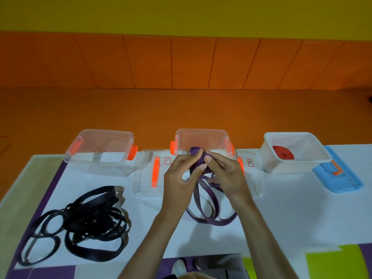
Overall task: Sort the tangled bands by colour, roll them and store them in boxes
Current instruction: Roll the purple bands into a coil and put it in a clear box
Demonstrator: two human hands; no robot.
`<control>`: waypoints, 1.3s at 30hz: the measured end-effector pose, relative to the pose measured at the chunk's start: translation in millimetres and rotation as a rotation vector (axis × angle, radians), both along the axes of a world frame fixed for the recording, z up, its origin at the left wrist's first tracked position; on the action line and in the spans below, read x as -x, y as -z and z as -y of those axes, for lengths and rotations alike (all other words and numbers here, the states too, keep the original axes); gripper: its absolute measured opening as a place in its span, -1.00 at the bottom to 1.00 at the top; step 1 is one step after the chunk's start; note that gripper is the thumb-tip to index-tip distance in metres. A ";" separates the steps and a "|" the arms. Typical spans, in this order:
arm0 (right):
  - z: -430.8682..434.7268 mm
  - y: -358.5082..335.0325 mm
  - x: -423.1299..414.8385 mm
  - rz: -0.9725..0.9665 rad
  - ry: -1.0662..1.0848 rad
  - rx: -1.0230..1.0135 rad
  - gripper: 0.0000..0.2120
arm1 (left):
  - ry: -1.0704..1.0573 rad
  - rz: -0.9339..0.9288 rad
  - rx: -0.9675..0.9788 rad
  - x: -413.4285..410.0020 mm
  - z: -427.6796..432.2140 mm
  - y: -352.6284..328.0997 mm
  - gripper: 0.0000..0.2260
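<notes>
Both hands work over the table (281, 208), in front of the middle clear box (202, 137). The left hand (179, 174) and right hand (223, 172) pinch the started roll of the purple band (205, 200) between curled fingers; its loose loops trail toward the near edge.

Risk: the elastic may spring open if either pinch slackens. Trailing loops could twist and roll unevenly. The black bands (88, 220) lie tangled at left, unsorted. The red roll (282, 153) sits in the white box (296, 135).

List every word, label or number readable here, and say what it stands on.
Left sticker, red-edged, on the left clear lid: handwriting, too small and blurred to read.
Right sticker, red-edged, on the right clear lid: handwriting, also too small and blurred to read.
No other text shows.
</notes>
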State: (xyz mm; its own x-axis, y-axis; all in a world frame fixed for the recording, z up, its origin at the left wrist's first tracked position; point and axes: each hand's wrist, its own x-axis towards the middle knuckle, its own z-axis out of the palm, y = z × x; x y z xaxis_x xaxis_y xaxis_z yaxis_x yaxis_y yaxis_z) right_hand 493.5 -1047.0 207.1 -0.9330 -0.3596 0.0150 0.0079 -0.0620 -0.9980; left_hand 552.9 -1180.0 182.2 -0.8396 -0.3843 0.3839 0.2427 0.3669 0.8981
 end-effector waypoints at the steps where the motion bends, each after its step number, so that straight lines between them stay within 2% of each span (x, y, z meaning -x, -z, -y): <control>1: -1.1 0.2 1.3 -0.022 0.007 -0.030 -0.77 | -0.007 -0.001 0.011 -0.4 -1.0 0.8 -0.68; 4: -2.6 2.5 4.5 -0.012 0.043 -0.005 -0.83 | -0.028 0.005 -0.019 0.4 -5.9 3.8 -0.70; 8: -2.1 1.9 8.1 -0.010 0.098 0.017 -0.84 | -0.010 0.023 -0.195 1.1 -11.8 6.7 -0.68; 14: -2.0 -6.2 6.9 0.009 0.089 0.176 -0.71 | 0.005 -0.006 -0.445 4.4 -5.9 -2.1 -0.64; 17: -3.5 -8.8 10.3 -0.110 0.075 0.112 -0.76 | -0.047 -0.036 -0.521 8.0 -6.5 -8.3 -0.70; 20: -8.6 -8.3 16.7 -0.269 0.086 -0.005 -0.74 | -0.108 -0.053 -0.474 11.1 -5.4 -10.9 -0.77; 25: -12.1 -1.1 23.4 -0.228 0.071 0.063 -0.76 | -0.077 -0.098 -0.448 20.7 -5.9 -13.7 -0.77; 30: -9.5 -4.6 30.7 -0.347 0.118 -0.002 -0.63 | -0.090 -0.057 -0.406 27.7 -9.1 -8.1 -0.80; 35: -11.6 -1.2 35.7 -0.256 0.061 0.024 -0.77 | -0.020 -0.010 -0.353 38.8 -1.2 -8.4 -0.80; 37: -9.9 0.1 42.2 -0.220 0.048 0.031 -0.77 | -0.015 -0.020 -0.285 42.4 -2.7 -8.0 -0.82; 39: -9.2 -0.7 51.8 -0.204 0.061 0.017 -0.72 | -0.065 -0.030 -0.306 45.3 -7.5 -8.2 -0.80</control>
State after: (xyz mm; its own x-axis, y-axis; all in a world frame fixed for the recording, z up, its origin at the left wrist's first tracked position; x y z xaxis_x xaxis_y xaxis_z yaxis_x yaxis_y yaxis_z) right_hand 441.7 -1037.8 207.8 -0.9301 -0.3005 0.2111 -0.1982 -0.0732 -0.9774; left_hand 507.6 -1172.6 190.4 -0.7996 -0.5382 0.2663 0.2559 0.0958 0.9619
